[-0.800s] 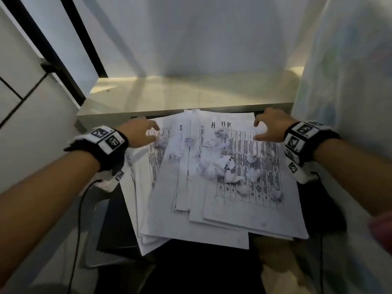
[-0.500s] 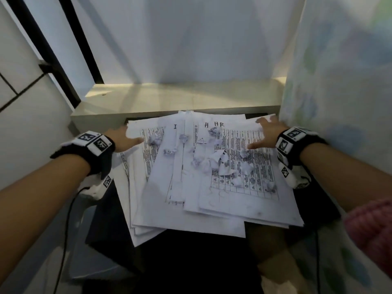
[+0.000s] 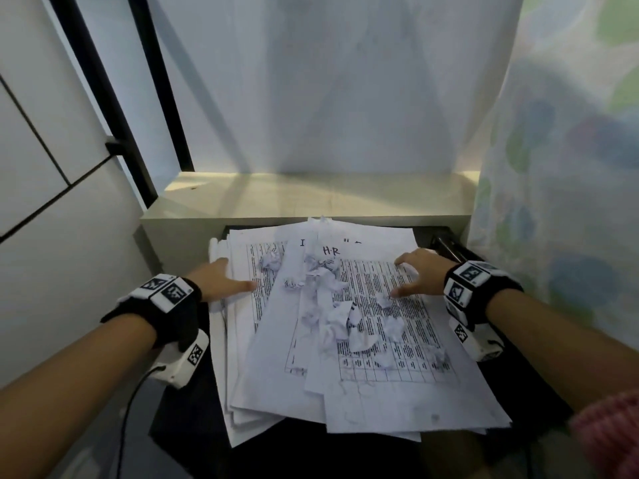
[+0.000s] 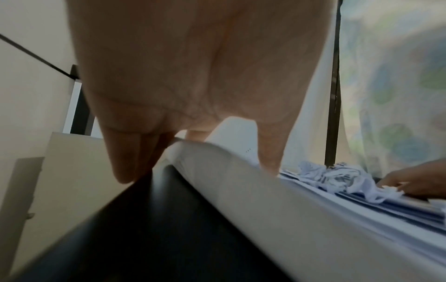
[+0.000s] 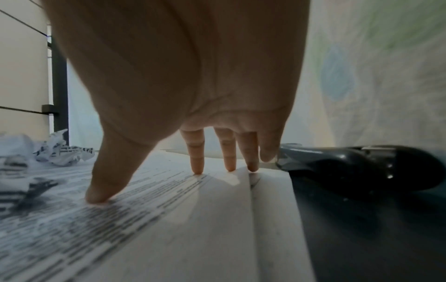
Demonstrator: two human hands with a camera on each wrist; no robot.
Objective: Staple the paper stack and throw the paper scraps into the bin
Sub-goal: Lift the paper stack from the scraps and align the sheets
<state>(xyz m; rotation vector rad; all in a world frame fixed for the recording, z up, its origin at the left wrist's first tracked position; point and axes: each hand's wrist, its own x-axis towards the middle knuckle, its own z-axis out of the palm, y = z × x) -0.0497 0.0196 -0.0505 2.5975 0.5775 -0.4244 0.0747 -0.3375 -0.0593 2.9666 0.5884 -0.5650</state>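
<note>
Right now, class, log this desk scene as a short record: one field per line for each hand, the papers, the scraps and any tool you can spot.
left hand: fingers down over the stack's left edge, thumb on the top sheets
right hand: straight fingertips pressing the top sheet
paper stack: loose, fanned out, not squared, on a dark surface
paper scraps: crumpled bits scattered on the top sheets
stapler: dark, lying just right of the stack, untouched
bin: not in view
</note>
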